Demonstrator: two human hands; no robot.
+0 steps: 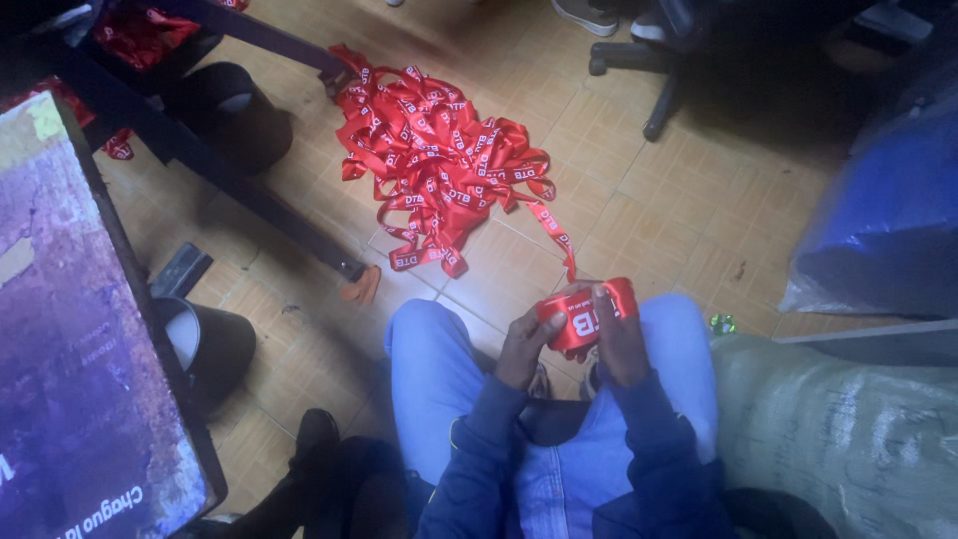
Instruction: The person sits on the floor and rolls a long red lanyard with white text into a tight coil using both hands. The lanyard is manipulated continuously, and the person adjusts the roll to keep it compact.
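Note:
I sit with my knees in blue jeans, both hands raised over my lap. My left hand point(524, 344) and my right hand point(617, 339) each grip a folded bundle of red printed ribbon point(584, 317), held between them. One ribbon strand runs from the bundle up across the tiled floor to a loose pile of the same red ribbon point(439, 160) lying ahead of my knees.
A dark table point(70, 329) stands at my left, with a black bucket point(210, 344) beside it and another black bin point(235, 110) farther off. An office chair base point(659, 85) is at the top. A blue plastic bag point(888, 210) and a grey sack point(848, 429) sit at my right.

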